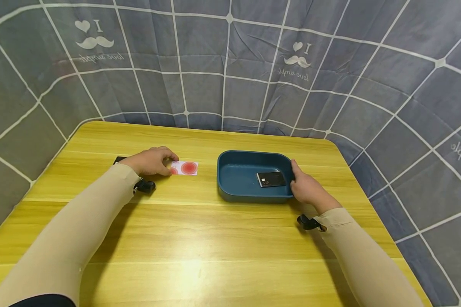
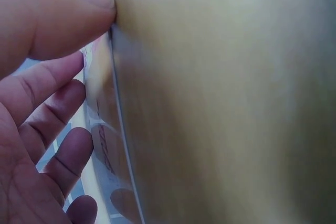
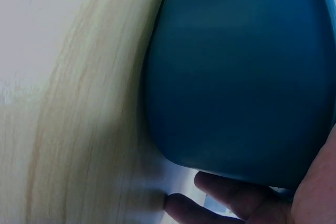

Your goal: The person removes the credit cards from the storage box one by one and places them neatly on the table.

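In the head view my left hand (image 1: 150, 161) is at the left end of a white card with red circles (image 1: 189, 168), pinching it between thumb and fingers. The left wrist view shows the thumb (image 2: 68, 22) at the card's edge and the other fingers bent along its glossy face. My right hand (image 1: 307, 186) grips the right end of a dark blue rectangular box (image 1: 253, 198), whose side fills much of the right wrist view. Inside the box, towards its right, lies a black card marked VIP (image 1: 271, 179).
The wooden table (image 1: 176, 238) has rounded far corners. A black object (image 1: 119, 159) shows partly behind the left wrist. Grey curtains (image 1: 199, 51) with white grid lines hang around the far and side edges.
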`<state>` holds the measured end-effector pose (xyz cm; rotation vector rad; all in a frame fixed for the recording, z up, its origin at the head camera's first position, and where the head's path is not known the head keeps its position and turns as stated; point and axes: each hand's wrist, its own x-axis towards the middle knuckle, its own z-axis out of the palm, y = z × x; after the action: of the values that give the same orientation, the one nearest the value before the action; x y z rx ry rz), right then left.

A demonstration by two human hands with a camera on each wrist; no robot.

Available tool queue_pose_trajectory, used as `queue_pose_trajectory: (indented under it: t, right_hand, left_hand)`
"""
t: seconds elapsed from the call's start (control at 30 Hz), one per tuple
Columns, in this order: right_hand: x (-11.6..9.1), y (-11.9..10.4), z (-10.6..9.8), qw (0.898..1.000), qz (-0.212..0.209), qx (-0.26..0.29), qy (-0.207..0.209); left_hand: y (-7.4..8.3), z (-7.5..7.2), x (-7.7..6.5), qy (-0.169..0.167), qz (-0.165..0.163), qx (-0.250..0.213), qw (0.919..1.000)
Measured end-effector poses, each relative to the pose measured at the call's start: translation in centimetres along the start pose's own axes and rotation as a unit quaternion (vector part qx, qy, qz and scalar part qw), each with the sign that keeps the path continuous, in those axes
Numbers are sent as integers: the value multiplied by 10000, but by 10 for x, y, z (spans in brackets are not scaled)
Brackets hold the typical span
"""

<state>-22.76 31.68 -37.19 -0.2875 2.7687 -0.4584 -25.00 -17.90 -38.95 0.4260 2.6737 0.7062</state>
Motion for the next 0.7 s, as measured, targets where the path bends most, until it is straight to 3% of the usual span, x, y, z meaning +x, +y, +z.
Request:
queue_pose_trajectory:
  t: [0.27,0.53,0.7]
  right_hand:
    - [1,4,2,10000,-18,-9,23]
    - [0,9,2,10000,-57,-16,22]
    - [0,11,3,9999,-111,-23,13]
  left_hand:
    - [2,-6,-2,149,-15,-525,9985]
    - [16,-24,-9,1054,202,-724,9916]
    - [34,-30,-15,1390,377,-1200,9823]
